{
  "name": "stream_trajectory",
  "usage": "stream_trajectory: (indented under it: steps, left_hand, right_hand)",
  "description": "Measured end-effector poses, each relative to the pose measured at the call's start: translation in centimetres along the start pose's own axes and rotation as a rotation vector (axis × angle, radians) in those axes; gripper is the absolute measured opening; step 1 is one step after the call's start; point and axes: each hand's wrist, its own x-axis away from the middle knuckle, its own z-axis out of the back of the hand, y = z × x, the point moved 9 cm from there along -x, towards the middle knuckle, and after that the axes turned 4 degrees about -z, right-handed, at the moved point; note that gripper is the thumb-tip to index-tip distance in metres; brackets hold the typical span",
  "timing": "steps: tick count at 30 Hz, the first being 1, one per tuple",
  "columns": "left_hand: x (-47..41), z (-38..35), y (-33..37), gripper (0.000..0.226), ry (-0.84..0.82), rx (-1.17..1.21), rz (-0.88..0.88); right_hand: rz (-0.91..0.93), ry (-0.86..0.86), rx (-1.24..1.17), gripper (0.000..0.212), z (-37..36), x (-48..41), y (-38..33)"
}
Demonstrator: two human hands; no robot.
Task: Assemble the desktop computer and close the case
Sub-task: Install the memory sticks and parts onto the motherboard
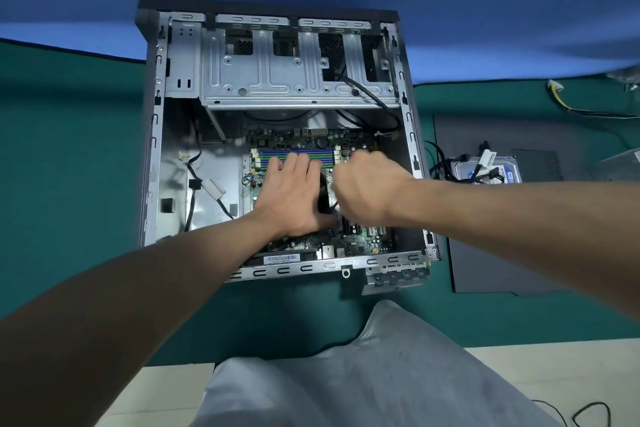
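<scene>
The open desktop case (156, 135) lies on its side on the green mat, and the green motherboard (367, 239) shows inside it. My left hand (294, 194) lies flat with straight fingers on a black CPU cooler (323, 196) in the middle of the board. My right hand (367, 187) is curled at the cooler's right edge and appears to grip it. The inside of that fist is hidden. Blue and green RAM slots (277, 154) sit just beyond my left fingertips. The dark side panel (491, 260) lies flat to the right of the case.
A hard drive (485, 172) with black cables rests on the side panel. The metal drive cage (294, 80) fills the far part of the case. Loose cables (204, 191) lie in the case's left bay. A yellow-wired connector (556, 87) lies at far right. My grey-clad knee (381, 357) is near the case's front edge.
</scene>
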Motion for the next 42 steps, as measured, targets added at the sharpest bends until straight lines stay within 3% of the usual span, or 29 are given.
stream_trajectory:
  steps: [2,4,6,9,11,12,13,17,19,22,25,26,28,30,33,35,38,39,42]
  left_hand:
    - [0.0,-0.1,0.1,0.092,0.000,-0.040,0.005]
    - [0.0,0.1,0.1,0.094,0.007,-0.051,0.008]
    - [0.0,0.2,0.1,0.092,0.012,-0.028,0.007]
    - [0.2,0.1,0.0,0.078,0.005,0.017,-0.011]
    - [0.4,-0.2,-0.1,0.076,-0.018,0.002,-0.012]
    - [0.3,-0.2,-0.1,0.080,-0.023,0.003,-0.008]
    - [0.3,-0.1,0.0,0.085,-0.018,0.015,-0.007]
    - [0.1,0.3,0.1,0.089,0.011,-0.039,0.003]
    - [0.0,0.2,0.1,0.091,0.005,-0.049,0.007]
    - [0.1,0.4,0.1,0.089,0.020,-0.020,-0.001]
    - [0.4,0.4,0.1,0.083,0.009,0.018,-0.011]
    - [0.4,0.3,0.1,0.086,-0.005,0.026,-0.013]
    - [0.3,0.1,0.0,0.090,-0.024,0.044,-0.014]
    - [0.2,0.1,0.0,0.090,-0.010,0.042,-0.005]
    - [0.1,0.0,0.0,0.090,0.000,-0.014,0.001]
    - [0.0,0.0,0.1,0.091,0.011,-0.041,-0.001]
    - [0.0,0.2,0.0,0.088,0.033,-0.022,0.005]
    - [0.1,0.2,0.0,0.087,0.035,-0.005,0.002]
    - [0.2,0.3,0.0,0.080,0.048,0.015,-0.013]
  right_hand:
    - [-0.336,-0.091,-0.400,0.003,-0.8,0.0,3.2]
    - [-0.353,-0.216,-0.475,0.005,-1.5,0.1,3.3]
    - [-0.125,-0.273,-0.164,0.013,-1.2,0.5,1.1]
    - [0.306,-0.008,0.464,0.021,-0.2,1.4,-2.8]
    - [0.505,0.070,0.619,0.025,-0.5,2.3,-4.1]
    - [0.498,0.041,0.617,0.025,-1.0,2.4,-3.9]
    - [0.431,0.020,0.537,0.022,-1.0,2.1,-3.5]
    - [-0.196,-0.065,-0.246,0.004,-0.4,0.1,1.7]
    - [-0.266,-0.137,-0.282,0.011,-0.8,-0.3,2.5]
    - [-0.072,-0.282,0.000,0.029,-1.3,0.8,0.3]
    - [0.310,-0.015,0.530,0.024,-0.4,1.7,-3.0]
    - [0.407,0.064,0.625,0.022,-0.2,2.1,-3.6]
    - [0.499,0.057,0.667,0.023,-0.8,2.5,-4.0]
    - [0.309,0.015,0.393,0.017,-0.4,1.6,-3.1]
    - [-0.246,-0.003,-0.286,0.007,0.7,-0.1,1.6]
    - [-0.331,-0.067,-0.385,0.011,0.3,-0.9,3.1]
    - [-0.086,-0.242,-0.082,0.015,-0.2,0.0,0.7]
    - [-0.007,-0.214,0.071,0.015,0.0,0.4,0.1]
    - [0.291,0.084,0.518,0.020,1.1,1.2,-2.2]
